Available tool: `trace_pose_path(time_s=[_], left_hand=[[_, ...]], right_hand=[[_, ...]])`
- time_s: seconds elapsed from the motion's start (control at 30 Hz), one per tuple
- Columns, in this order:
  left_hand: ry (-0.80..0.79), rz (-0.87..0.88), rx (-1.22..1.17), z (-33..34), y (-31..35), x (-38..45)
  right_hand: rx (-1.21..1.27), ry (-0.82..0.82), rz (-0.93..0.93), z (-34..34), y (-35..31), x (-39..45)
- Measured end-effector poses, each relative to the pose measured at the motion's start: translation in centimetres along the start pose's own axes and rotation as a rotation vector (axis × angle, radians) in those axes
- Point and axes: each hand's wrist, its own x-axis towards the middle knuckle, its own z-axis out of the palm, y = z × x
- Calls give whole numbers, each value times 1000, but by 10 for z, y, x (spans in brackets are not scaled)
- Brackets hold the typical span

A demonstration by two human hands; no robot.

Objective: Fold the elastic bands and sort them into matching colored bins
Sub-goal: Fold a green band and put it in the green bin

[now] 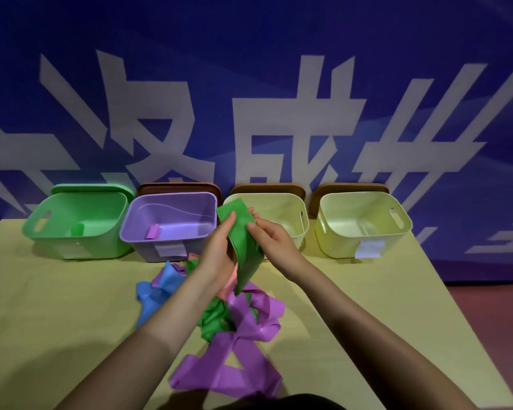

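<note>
**Green band half-folded above the pile, with slip and mix-up risks ahead**

The green elastic band (243, 241) is held in the air just in front of the purple bin (172, 226), above the tangled pile on the table (57, 306). The left hand (219, 250) pinches its upper part, thumb on the front face; the right hand (267, 235) grasps its right edge with curled fingers. The lower end hangs loose and tapers toward the pile.

Likely trouble: the stretchy strip could spring open if either pinch relaxes, undoing the fold. The dangling tail hangs near the purple band (243, 344) and the second green band (214, 318) below, and may snag them as the strip is lifted. The green bin (80, 223) sits to the left of the purple bin, past the left arm, so the carry crosses the purple bin's mouth, where a careless drop would land the band in the wrong colour.

Hard to make out: the left hand and arm hide where the band's fold lies and how many layers it has. A pinkish band (228, 288) shows only as a sliver behind the left wrist. The blue band (157, 288) is partly covered by the left forearm. A small green roll (78, 229) and a purple roll (153, 231) lie in their bins. The two yellow bins (365, 226), right of the purple one, show nothing clear inside under the dim light.
</note>
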Motion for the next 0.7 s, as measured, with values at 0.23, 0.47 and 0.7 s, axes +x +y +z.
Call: trace_pose_path(time_s=[0.23, 0.47, 0.7], left_hand=[[75, 93, -114, -4, -2, 18], [181, 217, -342, -24, 29, 23], [242, 280, -392, -56, 49, 31]], right_hand=[[163, -138, 181, -17, 13, -7], [97, -233, 267, -18, 30, -11], [-47, -220, 301, -18, 51, -14]])
